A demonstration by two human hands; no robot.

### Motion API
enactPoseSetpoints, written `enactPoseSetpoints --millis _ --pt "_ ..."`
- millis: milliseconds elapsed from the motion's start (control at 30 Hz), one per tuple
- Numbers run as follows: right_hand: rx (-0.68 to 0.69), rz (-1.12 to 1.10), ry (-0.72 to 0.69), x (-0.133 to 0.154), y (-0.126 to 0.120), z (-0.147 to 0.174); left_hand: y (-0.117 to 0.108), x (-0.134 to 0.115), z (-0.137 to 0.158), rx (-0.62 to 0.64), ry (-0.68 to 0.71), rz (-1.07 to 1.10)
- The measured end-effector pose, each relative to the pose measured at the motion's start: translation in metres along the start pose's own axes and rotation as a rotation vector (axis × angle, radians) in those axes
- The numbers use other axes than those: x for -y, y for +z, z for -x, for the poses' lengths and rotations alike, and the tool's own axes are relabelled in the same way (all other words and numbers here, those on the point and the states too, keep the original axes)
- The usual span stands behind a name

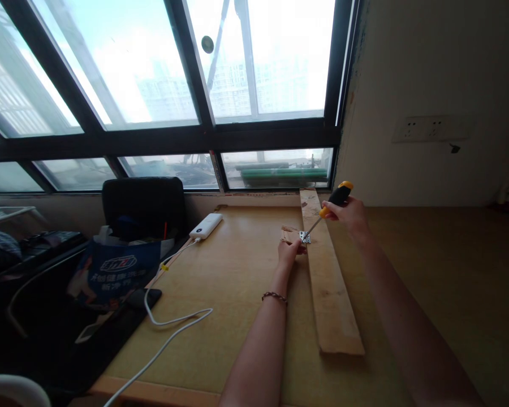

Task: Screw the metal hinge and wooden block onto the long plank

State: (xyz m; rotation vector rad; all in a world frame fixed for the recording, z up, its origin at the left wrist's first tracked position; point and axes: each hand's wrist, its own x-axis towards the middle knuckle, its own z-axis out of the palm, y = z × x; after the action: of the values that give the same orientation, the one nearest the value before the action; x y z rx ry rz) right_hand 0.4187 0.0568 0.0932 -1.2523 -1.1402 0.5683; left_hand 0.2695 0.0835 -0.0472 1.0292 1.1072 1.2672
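My right hand (348, 215) is closed round a screwdriver (340, 195) with a black and yellow handle. Its shaft slants down to the left, and the tip meets a silver metal hinge (305, 237). The hinge lies across the left edge of a long wooden board (328, 282), which rests flat on the table. Beside that edge, my left hand (289, 249) grips a small piece of wood (290, 233), its fingers close against the hinge. They partly cover the small piece, and the screw under the tip is too small to make out.
On the wooden table (237, 328), a white power bank (206, 226) lies to the left with a white cable (173, 319) trailing from it. A black chair (143, 203) holding a blue bag (116, 271) stands left of the table. Windows and a wall bound the far side.
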Motion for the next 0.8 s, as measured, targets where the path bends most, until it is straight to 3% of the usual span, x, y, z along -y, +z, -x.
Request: enactPoseSetpoints --millis 300,433,533,600,667,800 --pt "-0.119 -0.02 -0.042 0.007 -0.009 0.0 0.0 0.0 -0.003 0.004 -0.032 0.072" --pt "-0.155 0.046 -0.142 0.018 -0.018 0.005 -0.001 0.003 -0.005 0.006 -0.064 0.098" --pt "-0.14 0.24 -0.278 0.019 -0.03 0.018 -0.002 0.004 -0.004 0.014 -0.096 0.124" --pt "-0.089 0.422 -0.43 0.009 -0.042 0.031 -0.002 0.004 -0.004 0.012 -0.097 0.144" --pt "0.068 0.571 -0.58 -0.01 -0.059 0.044 -0.002 0.005 -0.004 -0.001 -0.078 0.175" --pt "0.362 0.831 -0.634 -0.066 -0.107 0.068 -0.002 0.009 -0.007 -0.012 -0.033 0.267"
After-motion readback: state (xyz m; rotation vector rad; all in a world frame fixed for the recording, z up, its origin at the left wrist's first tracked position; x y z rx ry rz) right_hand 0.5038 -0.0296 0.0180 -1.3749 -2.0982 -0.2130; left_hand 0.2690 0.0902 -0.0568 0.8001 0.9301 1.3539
